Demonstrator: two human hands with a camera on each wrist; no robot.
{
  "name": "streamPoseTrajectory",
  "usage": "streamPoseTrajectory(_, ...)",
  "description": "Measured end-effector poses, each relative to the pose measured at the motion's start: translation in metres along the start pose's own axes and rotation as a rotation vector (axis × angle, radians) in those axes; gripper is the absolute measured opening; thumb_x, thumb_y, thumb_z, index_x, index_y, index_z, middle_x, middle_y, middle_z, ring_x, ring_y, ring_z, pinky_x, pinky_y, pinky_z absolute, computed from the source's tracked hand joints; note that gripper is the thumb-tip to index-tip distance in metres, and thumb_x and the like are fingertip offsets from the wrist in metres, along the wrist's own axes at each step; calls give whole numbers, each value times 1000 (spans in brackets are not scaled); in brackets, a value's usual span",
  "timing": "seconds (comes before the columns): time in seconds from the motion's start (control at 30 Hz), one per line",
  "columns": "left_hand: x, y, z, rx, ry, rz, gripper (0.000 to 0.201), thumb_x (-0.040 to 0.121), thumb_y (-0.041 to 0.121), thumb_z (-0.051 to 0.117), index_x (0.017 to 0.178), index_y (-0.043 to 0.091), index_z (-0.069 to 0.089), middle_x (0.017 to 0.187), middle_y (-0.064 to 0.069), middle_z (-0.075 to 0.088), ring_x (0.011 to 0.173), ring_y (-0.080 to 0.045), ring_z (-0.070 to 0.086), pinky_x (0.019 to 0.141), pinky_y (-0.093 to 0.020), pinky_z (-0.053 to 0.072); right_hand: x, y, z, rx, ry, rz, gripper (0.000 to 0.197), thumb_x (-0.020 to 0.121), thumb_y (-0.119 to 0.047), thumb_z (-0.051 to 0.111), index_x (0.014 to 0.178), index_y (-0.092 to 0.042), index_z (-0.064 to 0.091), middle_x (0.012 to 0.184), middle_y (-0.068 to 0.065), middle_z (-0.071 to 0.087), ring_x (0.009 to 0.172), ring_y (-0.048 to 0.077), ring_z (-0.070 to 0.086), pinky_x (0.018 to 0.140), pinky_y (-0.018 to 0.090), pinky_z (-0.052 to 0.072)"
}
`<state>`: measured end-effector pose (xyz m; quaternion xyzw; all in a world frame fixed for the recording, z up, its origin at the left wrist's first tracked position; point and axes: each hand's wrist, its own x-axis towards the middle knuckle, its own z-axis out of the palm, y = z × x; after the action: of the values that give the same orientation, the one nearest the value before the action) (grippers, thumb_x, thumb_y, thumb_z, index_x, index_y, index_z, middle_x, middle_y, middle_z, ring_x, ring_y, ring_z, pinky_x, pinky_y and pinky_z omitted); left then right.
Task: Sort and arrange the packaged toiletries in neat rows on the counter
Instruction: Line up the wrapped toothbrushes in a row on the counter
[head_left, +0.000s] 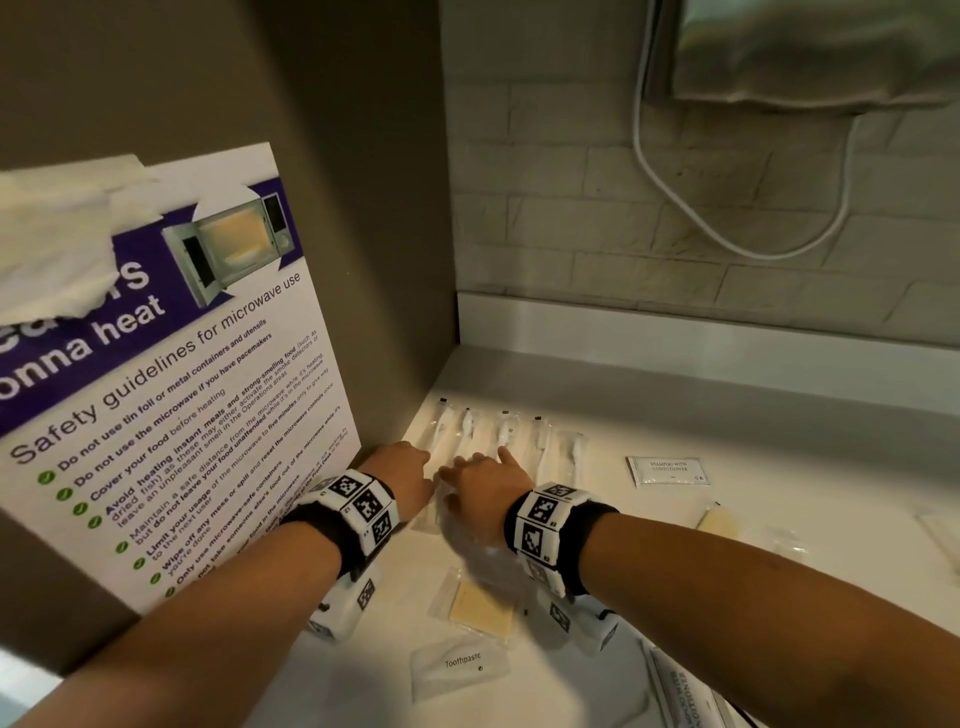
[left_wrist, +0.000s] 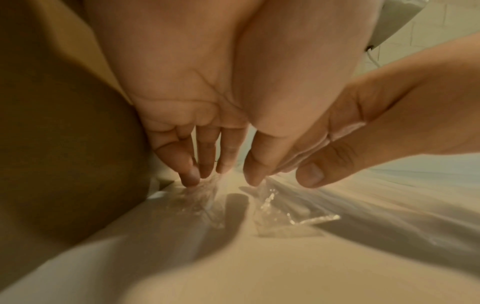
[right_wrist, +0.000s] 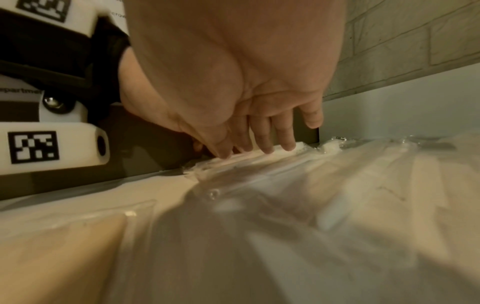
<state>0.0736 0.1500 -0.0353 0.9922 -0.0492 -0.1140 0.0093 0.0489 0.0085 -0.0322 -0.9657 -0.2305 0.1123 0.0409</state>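
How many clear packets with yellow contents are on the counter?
2 yellow packets: one behind the toothpaste sachet; one right, nearer than the shampoo sachet. Arms may hide others.

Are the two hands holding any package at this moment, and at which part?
Nothing is gripped. Both the left hand and the right hand lie with straight fingers on the near ends of the clear-wrapped packets in the row, only pressing them.

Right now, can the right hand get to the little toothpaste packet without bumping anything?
Probably yes. The toothpaste packet lies flat on the counter, nearer the person than the right hand, which presses on the wrapped toothbrushes. Pulling the hand back means passing over the yellow packet, which lies flat.
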Motion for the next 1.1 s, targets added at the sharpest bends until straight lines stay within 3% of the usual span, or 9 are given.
streamPoseTrajectory(0.13,1,0,-2,-69,12,-23,36,97,23,43,131,13,52,135,-12,54,123,-29,53,103,-37,44,-7,2,-6,106,74,15,37,96,-32,39,128,-21,54,128,2,59,126,23,49,117,50,18)
streamPoseTrajectory(0.2,0,4,-4,-120,31,-11,41,99,20,41,139,14,45,141,-12,48,129,-30,47,107,-37,38,-15,13,-15,131,104,18,37,98,-35,37,125,-20,57,130,2,60,126,23,50,117,49,20)
streamPoseTrajectory(0.33,-4,21,-12,-170,118,174,46,99,28,44,145,26,42,153,1,40,140,-23,33,116,-37,25,-32,44,-25,62,72,83,44,97,-41,40,134,-20,52,139,3,55,133,24,44,118,51,15)
streamPoseTrajectory(0.43,-8,39,-13,-124,43,293,49,95,40,50,143,34,45,154,10,38,142,-20,24,116,-39,24,-39,65,-24,-6,-19,140,52,93,-47,45,137,-20,48,140,3,52,136,26,37,117,53,14)
streamPoseTrajectory(0.53,-11,51,-12,17,-57,356,54,93,44,52,145,33,43,156,10,34,145,-22,20,116,-43,19,-45,72,-17,-71,-104,159,63,90,-56,46,141,-20,45,149,4,43,143,28,26,118,57,6)
streamPoseTrajectory(0.7,-7,54,-9,53,-54,327,51,95,35,53,146,34,42,160,10,27,146,-24,19,117,-45,15,-52,68,-13,-114,-119,126,64,91,-54,45,143,-17,43,155,7,33,148,30,12,117,59,-4)
streamPoseTrajectory(1.1,-5,53,-6,-22,-18,293,51,94,32,56,143,35,45,159,13,28,147,-20,18,117,-44,15,-39,63,-17,-53,-124,149,67,90,-60,44,142,-18,45,150,5,41,145,30,20,116,60,0)
